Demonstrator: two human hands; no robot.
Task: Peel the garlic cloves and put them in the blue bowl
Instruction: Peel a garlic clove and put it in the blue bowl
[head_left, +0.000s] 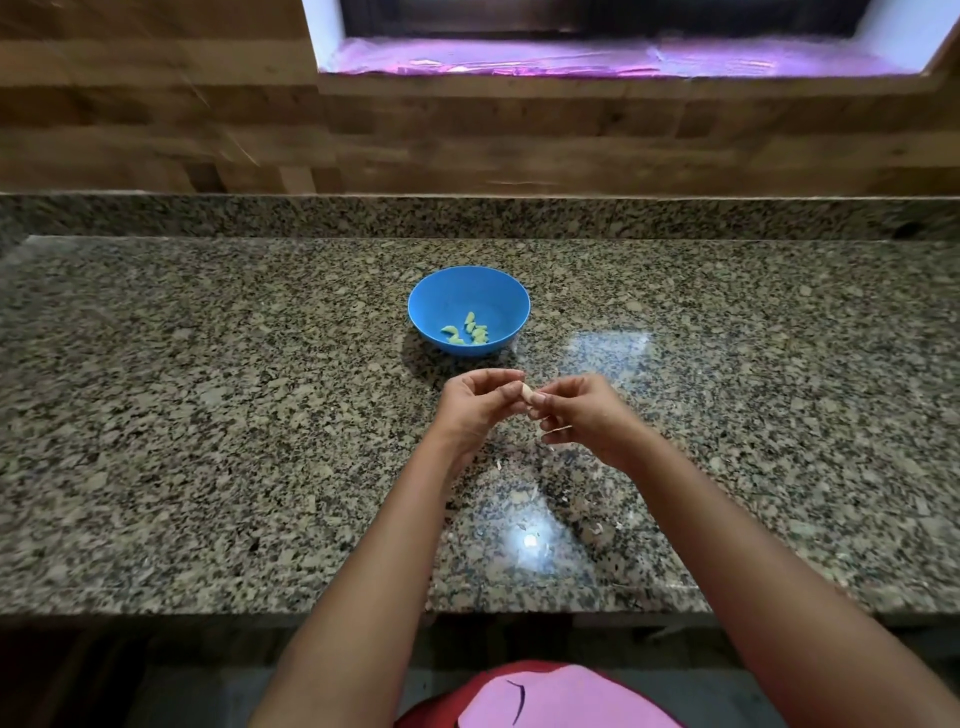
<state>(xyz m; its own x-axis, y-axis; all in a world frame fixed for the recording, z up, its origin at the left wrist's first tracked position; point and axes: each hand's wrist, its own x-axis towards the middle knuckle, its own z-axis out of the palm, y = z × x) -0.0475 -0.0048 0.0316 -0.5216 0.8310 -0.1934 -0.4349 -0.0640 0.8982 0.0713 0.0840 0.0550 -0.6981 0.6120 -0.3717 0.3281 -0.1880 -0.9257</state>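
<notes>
Garlic clove (529, 399), pinched between left hand (475, 410) and right hand (582, 413) just before the blue bowl (467, 291), is probably mid-peel; next, strip remaining skin and drop it in.

A glossy speckled granite counter (208, 415) carries a smooth plastic blue bowl (457, 291) at frame center, below a wood-plank wall (156, 130).

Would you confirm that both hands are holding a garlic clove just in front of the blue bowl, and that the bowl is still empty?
Not quite: the blue bowl is not empty. The head view shows several peeled garlic cloves already lying in it. The rest holds: the left hand and right hand pinch a garlic clove between them, just in front of the bowl.
</notes>
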